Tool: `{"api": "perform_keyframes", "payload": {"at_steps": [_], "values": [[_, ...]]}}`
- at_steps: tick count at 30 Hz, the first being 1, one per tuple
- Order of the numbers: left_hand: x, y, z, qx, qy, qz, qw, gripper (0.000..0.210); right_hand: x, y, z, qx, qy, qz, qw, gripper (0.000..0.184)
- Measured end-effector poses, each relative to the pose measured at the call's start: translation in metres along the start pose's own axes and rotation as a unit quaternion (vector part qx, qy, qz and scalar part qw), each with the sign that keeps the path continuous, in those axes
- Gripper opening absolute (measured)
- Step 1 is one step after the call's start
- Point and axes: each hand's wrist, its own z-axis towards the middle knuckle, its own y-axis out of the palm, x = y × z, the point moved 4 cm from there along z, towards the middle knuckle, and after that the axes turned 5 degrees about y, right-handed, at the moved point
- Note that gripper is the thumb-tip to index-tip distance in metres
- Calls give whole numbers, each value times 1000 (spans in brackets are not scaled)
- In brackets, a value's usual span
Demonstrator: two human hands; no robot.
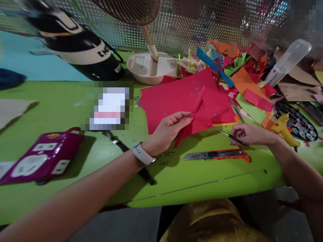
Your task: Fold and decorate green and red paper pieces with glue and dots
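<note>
One red strip (198,102) was clamped in left hand (169,130), scissors (230,135) in right hand (249,134), black bottle (82,52) near tabletop's (191,173) far edge, contents hidden.

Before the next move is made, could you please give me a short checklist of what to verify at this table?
1. Left hand has a secure grip on the red paper strip: ok, thumb and fingers pinch it.
2. Right hand has hold of the scissors: ok, with the blades apart.
3. Blades clear of the left fingertips: ok, a gap shows.
4. Utility knife well away from both hands: not ok, I'd say; it lies close by on the table's near side.
5. Yellow glue gun switched off: cannot tell.
</note>
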Motion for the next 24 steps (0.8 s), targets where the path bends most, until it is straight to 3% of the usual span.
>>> {"api": "perform_keyframes", "payload": {"at_steps": [24], "values": [[-1, 1, 0, -8, 8, 6, 1000, 34, -1, 1, 1, 5, -4, -14, 1000, 47]]}}
